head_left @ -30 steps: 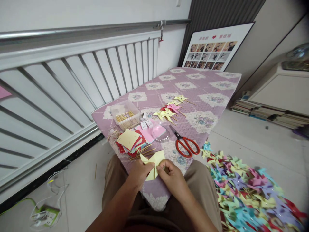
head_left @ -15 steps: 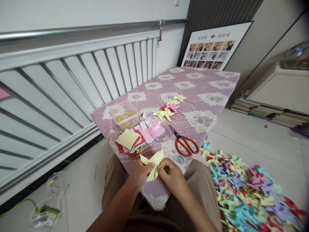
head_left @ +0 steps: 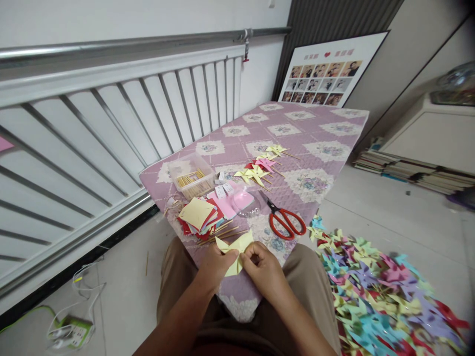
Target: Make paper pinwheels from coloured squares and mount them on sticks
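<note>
A pale yellow paper pinwheel point(head_left: 243, 242), with its corners partly folded in, is held above the near end of the cloth-covered table. My left hand point(head_left: 217, 267) pinches it from the left, thumb on the paper's middle. From the right, my right hand point(head_left: 261, 264) has thumb and forefinger pressed together at the same middle; whether a small part sits between them is hidden. Just beyond the paper lie thin wooden sticks point(head_left: 218, 235). A stack of coloured paper squares point(head_left: 198, 215) is to the left of them, and red-handled scissors point(head_left: 285, 220) lie to the right.
A clear box of sticks point(head_left: 195, 178), small white boxes point(head_left: 224, 190) and a clear round dish point(head_left: 247, 202) stand on the table point(head_left: 274, 131). Finished pinwheels point(head_left: 256, 173) lie farther back. Many more pinwheels point(head_left: 386, 296) cover the floor at right. A radiator point(head_left: 122, 109) runs along the left.
Both hands stay almost in place on the yellow pinwheel. The paper's lower edge has shifted very slightly upward; nothing else visibly moves.
</note>
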The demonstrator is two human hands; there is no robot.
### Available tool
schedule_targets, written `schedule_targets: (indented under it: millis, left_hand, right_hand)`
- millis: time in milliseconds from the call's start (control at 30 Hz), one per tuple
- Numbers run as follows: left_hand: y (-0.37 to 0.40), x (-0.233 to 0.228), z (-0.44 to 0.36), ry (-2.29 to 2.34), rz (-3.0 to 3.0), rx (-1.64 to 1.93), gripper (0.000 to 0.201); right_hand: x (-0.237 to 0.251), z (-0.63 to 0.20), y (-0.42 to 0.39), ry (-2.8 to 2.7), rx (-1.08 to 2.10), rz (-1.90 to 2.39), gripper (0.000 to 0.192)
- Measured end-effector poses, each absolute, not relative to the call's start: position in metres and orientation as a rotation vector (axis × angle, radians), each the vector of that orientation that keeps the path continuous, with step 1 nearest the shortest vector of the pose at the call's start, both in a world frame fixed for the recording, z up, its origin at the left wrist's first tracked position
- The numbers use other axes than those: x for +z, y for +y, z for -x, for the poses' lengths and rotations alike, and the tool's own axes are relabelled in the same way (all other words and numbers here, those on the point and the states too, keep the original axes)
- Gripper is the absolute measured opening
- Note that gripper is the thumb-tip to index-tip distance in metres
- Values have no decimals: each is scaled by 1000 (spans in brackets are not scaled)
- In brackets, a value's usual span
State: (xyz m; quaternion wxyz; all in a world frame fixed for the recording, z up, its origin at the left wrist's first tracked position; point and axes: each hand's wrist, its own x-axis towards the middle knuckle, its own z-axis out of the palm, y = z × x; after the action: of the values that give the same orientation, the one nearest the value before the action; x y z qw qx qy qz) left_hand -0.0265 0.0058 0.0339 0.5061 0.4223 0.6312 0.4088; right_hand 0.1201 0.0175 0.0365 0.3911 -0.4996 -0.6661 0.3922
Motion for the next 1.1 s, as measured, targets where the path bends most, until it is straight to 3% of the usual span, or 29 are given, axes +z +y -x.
schedule_targets:
  millis: [467,633,833,967,1100]
  left_hand:
    - [5,37,27,1504,-1011,968,15]
    - [6,37,27,1511,-958,980,15]
    - [5,36,29,1503,-1023,974,18]
    - [5,36,31,1537,-1130,922,13]
    - [5,36,33,1516,-1162,902,10]
  right_hand:
    - [42,-120,15,-1634,1036,1264,23]
    - [38,-120,15,-1437,1193,1264,17]
    - [41,-125,19,-895,1670,1141,51]
    - [41,-128,18,-963,1839,1166,35]
    - [39,-126,18,-940,1841,1158,33]
